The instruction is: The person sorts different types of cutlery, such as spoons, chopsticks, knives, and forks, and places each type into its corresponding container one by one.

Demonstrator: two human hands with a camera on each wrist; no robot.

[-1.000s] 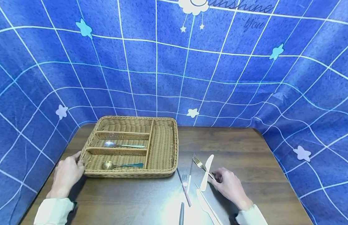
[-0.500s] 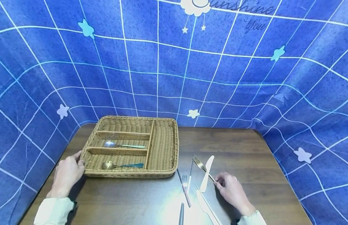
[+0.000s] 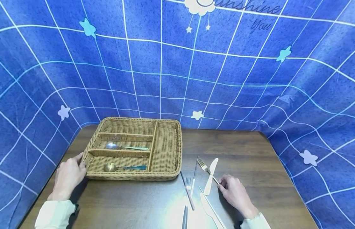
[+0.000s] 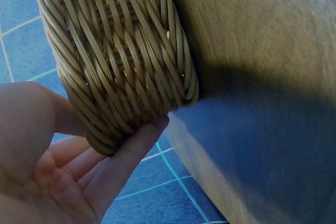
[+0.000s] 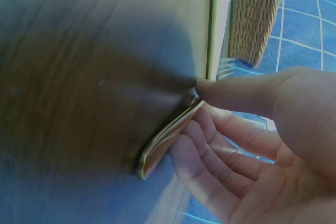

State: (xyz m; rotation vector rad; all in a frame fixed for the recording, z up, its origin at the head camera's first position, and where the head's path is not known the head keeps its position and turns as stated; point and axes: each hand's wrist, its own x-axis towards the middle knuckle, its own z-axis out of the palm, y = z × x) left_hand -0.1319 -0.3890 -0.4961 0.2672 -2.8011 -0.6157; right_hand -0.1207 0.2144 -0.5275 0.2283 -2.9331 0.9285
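Across the head view, our right hand (image 3: 236, 192) pinches a gold fork (image 3: 208, 171) over a pale knife (image 3: 209, 183), right of the wicker tray (image 3: 166, 149). At the left wrist, our left hand (image 4: 52, 187) grips it; at the right, we pinch the handle (image 5: 167, 142).

The basket (image 3: 128, 176) is rough woven wicker with a low sheen. The fork (image 3: 204, 165) is shiny gold-toned metal, smooth along the handle. The silver-bowled spoon (image 3: 112, 146) and gold-bowled spoon (image 3: 110, 167) have polished metal bowls. The table (image 3: 229, 146) is smooth, glossy grained wood; the backdrop (image 3: 143, 57), creased cloth. The pale knife (image 3: 213, 165), small in view, may be coated metal or plastic
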